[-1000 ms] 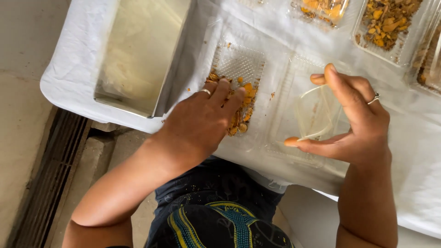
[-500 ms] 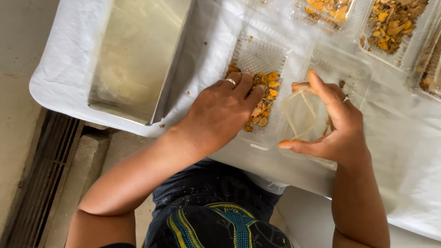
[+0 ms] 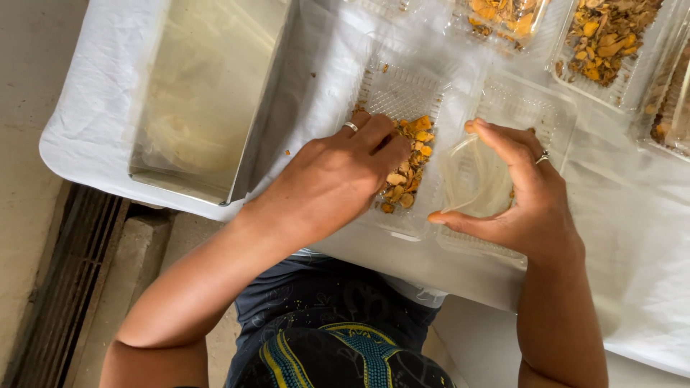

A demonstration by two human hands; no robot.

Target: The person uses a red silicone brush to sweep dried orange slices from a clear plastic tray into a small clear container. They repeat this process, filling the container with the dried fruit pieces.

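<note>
The left hand (image 3: 338,179) lies palm down in a clear tray (image 3: 402,97) on the white cloth (image 3: 93,122), fingers together and curled onto a heap of orange-yellow chips (image 3: 408,169) that fills the near half of that tray. A ring (image 3: 350,126) sits on one finger. Whether any chips are pinched under the fingers cannot be told, since the hand covers them; the fingers are bent but not clamped on anything that shows.

Just right of the tray, the right hand (image 3: 528,194) holds a small clear bag (image 3: 474,176), thumb below and fingers above, the grip spread wide so the bag's mouth seems to gape toward the chips. The hand also wears a ring (image 3: 544,156). Bag and hand hover over a second tray (image 3: 525,100), which lies touching the first; its ridged floor looks mostly bare.

Left of the first tray stands a deep steel pan (image 3: 194,108), its shiny floor dusted with pale residue. A few stray crumbs lie on the cloth between pan and tray. Beyond the trays, at the far edge, more trays (image 3: 611,36) hold chips of the same kind, some browner. The cloth hangs over the table edge toward the person's dark patterned clothing (image 3: 330,338).
</note>
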